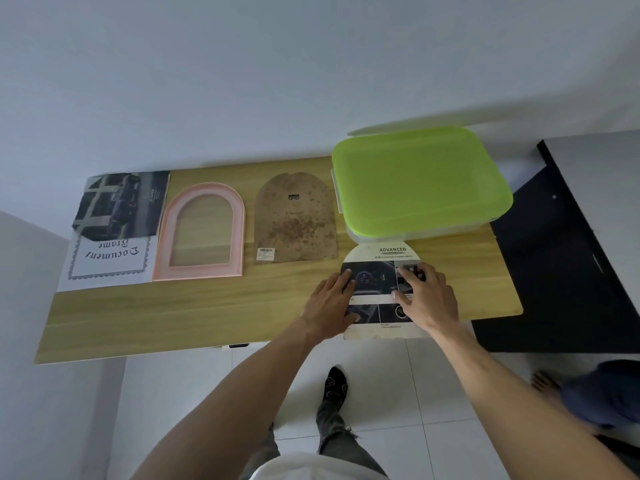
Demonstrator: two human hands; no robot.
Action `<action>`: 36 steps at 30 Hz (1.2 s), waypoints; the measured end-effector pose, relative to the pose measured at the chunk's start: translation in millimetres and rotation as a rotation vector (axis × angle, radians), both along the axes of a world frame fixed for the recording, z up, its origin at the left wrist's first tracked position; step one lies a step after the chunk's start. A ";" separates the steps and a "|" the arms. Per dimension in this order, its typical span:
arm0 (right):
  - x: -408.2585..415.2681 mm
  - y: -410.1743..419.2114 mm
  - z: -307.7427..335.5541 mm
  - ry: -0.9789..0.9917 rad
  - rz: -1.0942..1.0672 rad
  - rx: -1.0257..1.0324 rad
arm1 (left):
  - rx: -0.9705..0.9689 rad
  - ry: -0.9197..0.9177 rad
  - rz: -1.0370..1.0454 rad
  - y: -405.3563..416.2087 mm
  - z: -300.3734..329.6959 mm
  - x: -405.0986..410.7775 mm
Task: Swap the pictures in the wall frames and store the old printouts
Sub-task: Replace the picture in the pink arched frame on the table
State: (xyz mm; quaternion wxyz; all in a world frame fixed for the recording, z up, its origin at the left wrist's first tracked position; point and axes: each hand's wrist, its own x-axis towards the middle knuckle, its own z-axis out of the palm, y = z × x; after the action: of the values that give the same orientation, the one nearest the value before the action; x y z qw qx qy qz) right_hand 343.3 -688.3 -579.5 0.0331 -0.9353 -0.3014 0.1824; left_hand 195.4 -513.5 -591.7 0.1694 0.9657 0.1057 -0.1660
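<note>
An arch-shaped printout headed "ADVANCED" lies at the table's near right edge, partly over the edge. My left hand presses flat on its left side and my right hand rests on its right side, fingers spread. A pink arched frame lies empty on the table to the left. Its brown arched backing board lies beside it, back side up. Further left a dark car picture overlaps a white "Document Frame" sheet.
A clear storage box with a green lid stands shut at the back right of the wooden table. A black cabinet adjoins the table's right end. Another person's foot shows at the lower right.
</note>
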 end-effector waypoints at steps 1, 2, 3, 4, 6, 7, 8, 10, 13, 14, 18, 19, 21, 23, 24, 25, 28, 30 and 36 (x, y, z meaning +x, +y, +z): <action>-0.4 0.1 0.1 -0.001 0.002 -0.002 | -0.004 -0.009 0.000 0.6 0.2 -0.1; -1.1 0.4 0.4 -0.011 0.006 0.002 | -0.015 -0.022 0.002 1.6 0.9 -0.1; -2.1 0.9 0.9 -0.033 0.014 0.016 | -0.032 -0.044 0.006 3.0 2.3 -0.6; -3.6 2.0 1.9 -0.065 0.033 0.039 | -0.046 -0.072 0.016 5.3 3.8 -1.6; -6.3 8.2 3.4 -0.127 0.086 0.104 | -0.061 -0.127 0.048 12.3 8.4 -6.4; -8.3 14.2 4.5 -0.143 0.115 0.134 | -0.064 -0.148 0.065 17.3 11.1 -10.3; -11.2 22.3 6.8 -0.146 0.146 0.158 | -0.065 -0.159 0.082 23.7 13.1 -15.3; -19.4 43.5 10.9 -0.131 0.212 0.218 | -0.053 -0.162 0.117 40.0 17.5 -27.5; -36.0 85.3 19.5 -0.056 0.286 0.310 | -0.010 -0.201 0.182 74.0 26.3 -47.6; -42.0 100.9 23.2 -0.030 0.301 0.328 | 0.000 -0.209 0.205 87.2 29.4 -54.8; -65.9 169.1 37.7 0.012 0.355 0.388 | 0.039 -0.215 0.327 146.2 42.8 -88.7; -71.6 187.6 40.9 0.016 0.363 0.401 | 0.044 -0.213 0.367 162.5 45.4 -97.8; -84.0 225.3 46.6 0.001 0.395 0.416 | 0.049 -0.218 0.436 196.1 49.5 -116.5; -98.0 263.0 52.1 -0.015 0.423 0.416 | 0.056 -0.219 0.488 229.9 53.5 -135.8; -105.5 282.0 54.9 -0.018 0.435 0.419 | 0.059 -0.218 0.512 247.5 55.3 -145.7; -113.2 300.8 56.7 -0.016 0.448 0.422 | 0.063 -0.219 0.533 264.8 57.4 -154.6; -135.8 353.6 54.8 0.016 0.525 0.407 | 0.087 -0.212 0.593 316.0 58.2 -177.5; -151.1 388.1 48.4 0.021 0.563 0.390 | 0.092 -0.190 0.635 350.3 54.5 -191.7; -197.8 476.6 31.3 0.047 0.601 0.296 | 0.118 -0.128 0.646 429.0 37.8 -229.0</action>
State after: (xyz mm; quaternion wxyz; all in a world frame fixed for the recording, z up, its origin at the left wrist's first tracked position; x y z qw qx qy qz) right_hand 145.5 -211.7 -548.2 0.1201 -0.7852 -0.5861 0.1597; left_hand -33.6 -84.5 -553.9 0.1633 0.8988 0.4052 -0.0364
